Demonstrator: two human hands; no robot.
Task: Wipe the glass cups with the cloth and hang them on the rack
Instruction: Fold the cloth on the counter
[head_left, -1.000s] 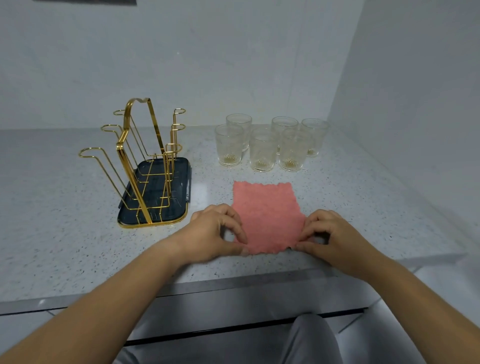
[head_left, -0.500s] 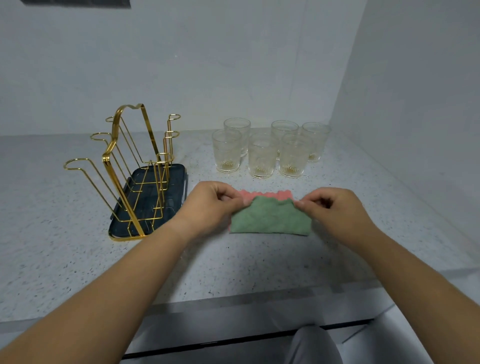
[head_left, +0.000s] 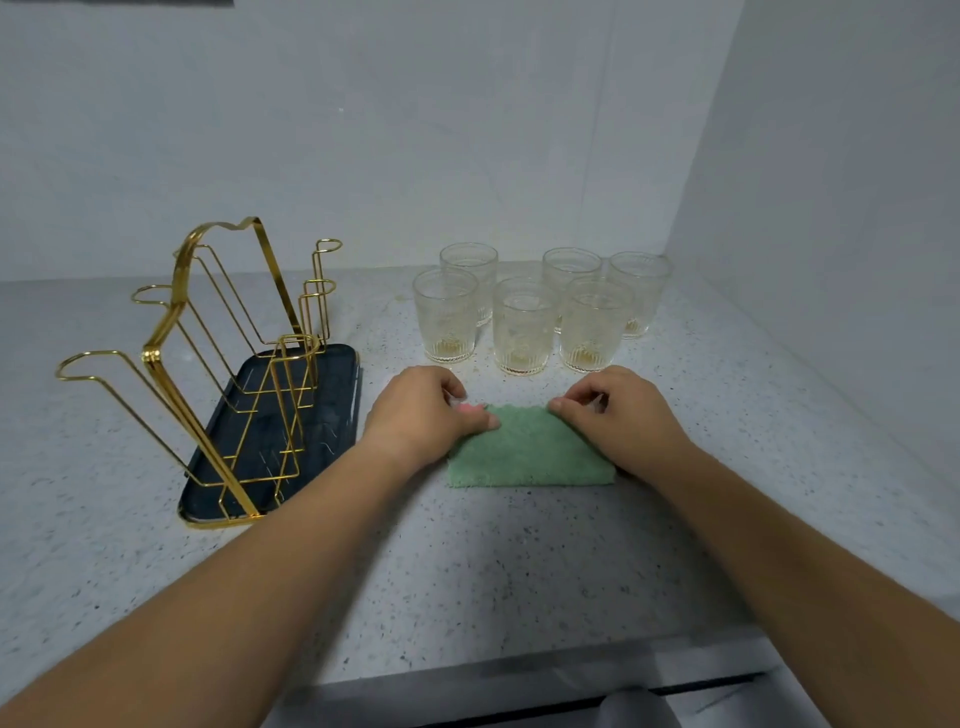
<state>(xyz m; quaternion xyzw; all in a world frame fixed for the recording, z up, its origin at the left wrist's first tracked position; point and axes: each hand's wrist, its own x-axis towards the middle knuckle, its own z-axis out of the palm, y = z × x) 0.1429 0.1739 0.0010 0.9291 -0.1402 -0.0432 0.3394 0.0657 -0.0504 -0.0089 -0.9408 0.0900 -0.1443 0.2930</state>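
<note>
Glass cups were the task's objects, yet the biggest thing in view was the speckled countertop (head_left: 467, 571), which ran back to pale walls meeting in a corner at the right. On its left part stood the gold wire rack (head_left: 208, 364) in a dark tray (head_left: 322, 415), its looped arms empty. Behind the middle of the counter six ribbed glass cups (head_left: 524, 325) stood upright in two close rows, three in front and three behind, well apart from the rack. Just in front of them lay the cloth (head_left: 527, 452), folded flat with its green side up; a sliver of pink showed at its far left corner. Two bare forearms reached in from the bottom edge. The left hand (head_left: 421, 415) rested on the cloth's far left corner, fingers curled and pinching that corner between thumb and fingertips. The right hand (head_left: 618, 415) sat at the far right corner, fingers likewise bent and nipping the cloth's edge, its heel lying over the cloth's right side.
</note>
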